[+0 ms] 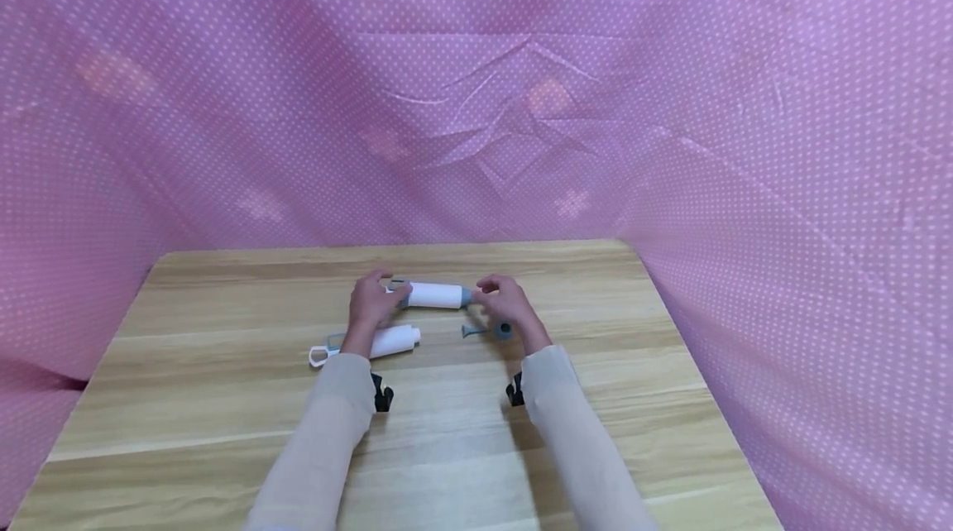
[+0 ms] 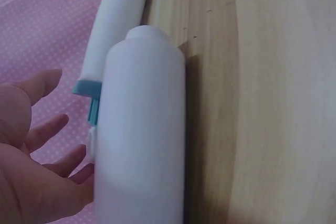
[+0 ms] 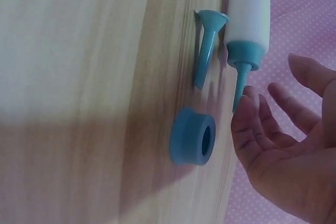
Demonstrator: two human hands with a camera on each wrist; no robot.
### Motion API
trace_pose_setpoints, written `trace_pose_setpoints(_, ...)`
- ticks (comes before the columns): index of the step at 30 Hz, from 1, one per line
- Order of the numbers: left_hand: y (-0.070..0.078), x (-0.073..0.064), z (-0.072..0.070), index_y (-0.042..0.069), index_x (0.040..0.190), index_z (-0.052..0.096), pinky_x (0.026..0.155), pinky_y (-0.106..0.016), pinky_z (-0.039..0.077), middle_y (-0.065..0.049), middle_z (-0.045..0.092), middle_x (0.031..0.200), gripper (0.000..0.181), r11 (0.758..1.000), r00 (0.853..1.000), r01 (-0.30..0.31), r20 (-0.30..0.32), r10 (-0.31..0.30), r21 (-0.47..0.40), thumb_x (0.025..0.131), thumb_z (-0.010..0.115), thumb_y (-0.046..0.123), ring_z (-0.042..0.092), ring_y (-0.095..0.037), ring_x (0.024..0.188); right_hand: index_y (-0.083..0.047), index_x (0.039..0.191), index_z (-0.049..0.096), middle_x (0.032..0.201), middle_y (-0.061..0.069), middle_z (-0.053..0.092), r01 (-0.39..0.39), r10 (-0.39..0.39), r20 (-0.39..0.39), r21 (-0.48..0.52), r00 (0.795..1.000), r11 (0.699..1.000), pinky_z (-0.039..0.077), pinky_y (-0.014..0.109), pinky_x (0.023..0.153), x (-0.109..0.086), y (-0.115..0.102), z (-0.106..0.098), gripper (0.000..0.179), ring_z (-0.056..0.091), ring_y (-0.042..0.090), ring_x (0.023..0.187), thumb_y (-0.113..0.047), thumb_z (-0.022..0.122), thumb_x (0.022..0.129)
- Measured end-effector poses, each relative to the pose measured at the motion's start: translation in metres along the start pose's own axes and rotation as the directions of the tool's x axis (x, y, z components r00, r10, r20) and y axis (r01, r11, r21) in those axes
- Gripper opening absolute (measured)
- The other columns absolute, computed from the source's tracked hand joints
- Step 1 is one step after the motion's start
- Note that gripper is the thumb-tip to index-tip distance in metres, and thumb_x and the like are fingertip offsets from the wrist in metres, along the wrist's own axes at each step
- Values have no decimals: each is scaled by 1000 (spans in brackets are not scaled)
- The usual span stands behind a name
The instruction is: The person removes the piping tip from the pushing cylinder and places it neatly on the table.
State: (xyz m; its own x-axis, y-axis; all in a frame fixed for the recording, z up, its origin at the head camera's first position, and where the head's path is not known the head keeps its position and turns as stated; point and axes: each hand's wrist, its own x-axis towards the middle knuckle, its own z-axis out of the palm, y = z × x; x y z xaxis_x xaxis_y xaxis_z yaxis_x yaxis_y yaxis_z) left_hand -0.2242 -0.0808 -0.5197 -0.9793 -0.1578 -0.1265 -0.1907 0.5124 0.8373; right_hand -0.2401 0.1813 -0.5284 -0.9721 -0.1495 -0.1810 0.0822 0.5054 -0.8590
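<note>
A white tube (image 1: 435, 295) with a teal collar and a narrow teal nozzle (image 3: 241, 85) lies across the far part of the table. My left hand (image 1: 372, 302) is spread at its left end, thumb and fingers apart; whether it touches cannot be told. At the nozzle end is my right hand (image 3: 289, 140), fingers loosely bent near the tip with no visible grip. A second white tube (image 2: 142, 124), with a narrow neck and a white loop handle (image 1: 318, 356), lies nearer, partly behind my left wrist. Below my right hand lie a flared teal nozzle (image 3: 208, 45) and a teal ring cap (image 3: 193, 137).
The wood-grain table (image 1: 447, 448) has a far edge close behind the far tube. Pink dotted cloth (image 1: 476, 101) hangs behind it and along both sides. Black straps (image 1: 382, 393) sit at the wrists.
</note>
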Motion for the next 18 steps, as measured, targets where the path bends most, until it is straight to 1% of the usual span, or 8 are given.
trace_pose_setpoints(3,-2,3,3,2,143,52,102,-53,44,-29,54,137,58,1000,1000,5,21,-5,10,95,71,27,52,-43,125,-2,132,62,126,15,62,-25,26,15,-69,1000,997,51,45,94,3,-2,2,44,64,29,104,-29,68,98)
trace_pose_setpoints(5,-3,6,4,1,143,52,104,-54,43,-30,52,138,57,1000,1000,3,21,-4,11,95,71,25,51,-43,127,-3,131,62,126,16,62,-36,39,28,-95,999,995,52,44,93,4,-3,3,42,64,27,102,-28,68,98)
trace_pose_setpoints(9,-5,10,7,1,142,53,106,-53,42,-28,52,139,56,1000,1000,6,29,-6,0,94,73,23,50,-43,127,-2,131,61,123,17,62,-38,44,62,-90,997,995,56,39,83,7,-4,7,39,67,26,96,-25,67,99)
trace_pose_setpoints(12,-6,13,8,2,142,54,107,-52,41,-24,53,141,58,1000,998,16,59,-16,-13,91,76,22,51,-41,127,0,131,60,119,17,64,-30,34,76,-60,997,998,58,37,78,9,-3,11,38,67,26,92,-22,66,100)
trace_pose_setpoints(15,-6,15,10,4,143,54,108,-50,41,-21,54,141,62,1000,996,27,87,-26,-11,89,79,20,51,-39,126,1,129,61,116,15,65,-16,19,67,-42,998,999,58,35,77,10,-2,14,36,66,25,92,-20,65,100)
trace_pose_setpoints(18,-5,15,13,4,144,53,110,-51,39,-22,53,142,62,1000,995,17,97,-20,25,89,79,18,50,-39,128,3,126,62,117,17,65,3,-2,43,-35,999,999,58,34,78,10,-3,17,33,67,26,93,-17,65,100)
